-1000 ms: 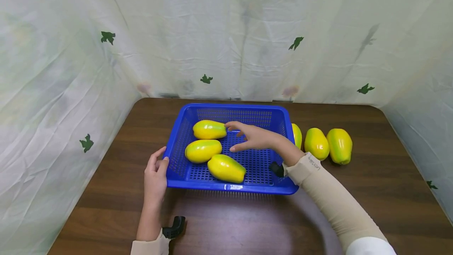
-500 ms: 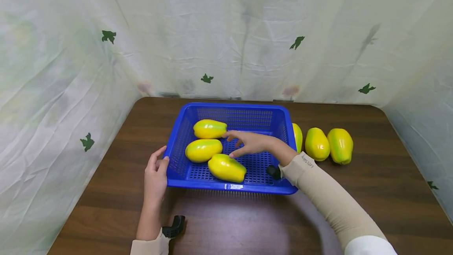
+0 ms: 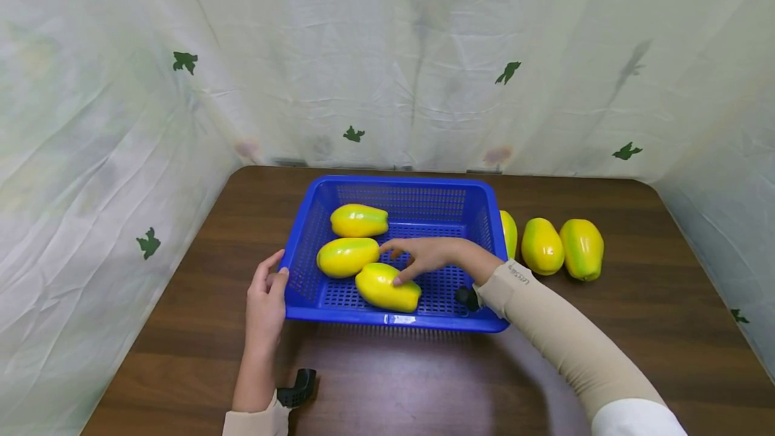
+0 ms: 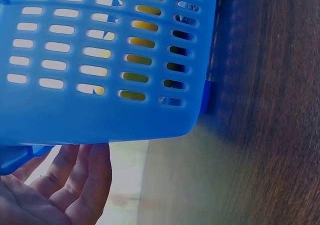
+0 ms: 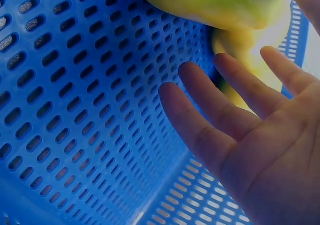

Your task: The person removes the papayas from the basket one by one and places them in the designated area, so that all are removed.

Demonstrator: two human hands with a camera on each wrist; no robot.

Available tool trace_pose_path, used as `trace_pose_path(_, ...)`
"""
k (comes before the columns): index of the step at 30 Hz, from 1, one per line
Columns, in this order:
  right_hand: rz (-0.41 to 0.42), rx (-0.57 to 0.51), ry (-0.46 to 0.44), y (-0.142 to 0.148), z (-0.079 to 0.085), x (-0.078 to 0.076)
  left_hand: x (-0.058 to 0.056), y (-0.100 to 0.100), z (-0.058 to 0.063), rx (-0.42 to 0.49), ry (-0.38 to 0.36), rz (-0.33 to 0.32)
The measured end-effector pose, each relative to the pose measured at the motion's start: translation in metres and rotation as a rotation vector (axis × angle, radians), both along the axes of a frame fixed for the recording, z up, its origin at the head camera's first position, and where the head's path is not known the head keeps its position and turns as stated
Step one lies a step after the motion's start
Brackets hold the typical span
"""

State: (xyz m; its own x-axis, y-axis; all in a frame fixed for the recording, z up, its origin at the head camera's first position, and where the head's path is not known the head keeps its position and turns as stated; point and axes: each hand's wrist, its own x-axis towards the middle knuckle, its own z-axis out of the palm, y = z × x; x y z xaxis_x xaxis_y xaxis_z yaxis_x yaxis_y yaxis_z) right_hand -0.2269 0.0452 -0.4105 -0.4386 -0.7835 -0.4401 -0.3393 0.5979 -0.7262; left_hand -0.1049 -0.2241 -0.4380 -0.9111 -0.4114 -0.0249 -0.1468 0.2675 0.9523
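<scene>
A blue plastic basket with slotted walls stands on the table and holds three yellow papayas. My left hand grips its left rim; in the left wrist view, curled fingers show below the rim. Inside the basket, my right hand hovers palm down over the front papaya. Its thumb lies over that papaya, and I cannot tell if they touch. The middle papaya is near its fingertips, and the back papaya lies beyond. The right wrist view shows spread, slightly bent fingers holding nothing.
Right of the basket, two papayas rest on the brown wooden table. A third papaya is partly hidden by the basket wall. A pale cloth hangs behind and at both sides.
My right hand has moved toward me and down, from beside the back papaya to over the front papaya. The left hand and the basket have stayed in place.
</scene>
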Motion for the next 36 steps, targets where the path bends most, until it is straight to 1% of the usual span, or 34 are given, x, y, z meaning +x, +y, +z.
trace_pose_path(6,0.016,0.039,-0.019,-0.0009,-0.002,0.0013,-0.0001,-0.0005,-0.0007,-0.016,0.0,-0.005)
trace_pose_path(10,0.021,0.064,-0.015,-0.0016,-0.003,0.0024,-0.0007,-0.0005,-0.0014,-0.018,0.014,-0.004)
trace_pose_path(15,0.033,0.066,-0.019,-0.002,-0.0037,0.0029,-0.0008,-0.0005,-0.002,-0.016,0.029,-0.005)
trace_pose_path(19,0.038,0.067,-0.017,-0.0017,-0.0031,0.0029,-0.0002,-0.0008,-0.0017,-0.014,0.017,-0.008)
trace_pose_path(21,0.03,0.059,-0.039,-0.0013,-0.0025,0.0034,0.0003,-0.0008,-0.0014,-0.015,0.008,-0.01)
trace_pose_path(26,-0.009,0.031,-0.141,-0.0006,-0.0015,0.0055,0.0009,-0.0007,-0.0006,-0.014,0.0,-0.011)
trace_pose_path(28,-0.021,0.026,-0.166,-0.0002,-0.0017,0.0058,0.001,-0.0006,-0.0005,-0.012,0.0,-0.009)
trace_pose_path(36,-0.046,0.002,-0.194,0.0032,-0.0012,0.0048,0.0011,-0.0002,0.0001,-0.004,0.002,-0.01)
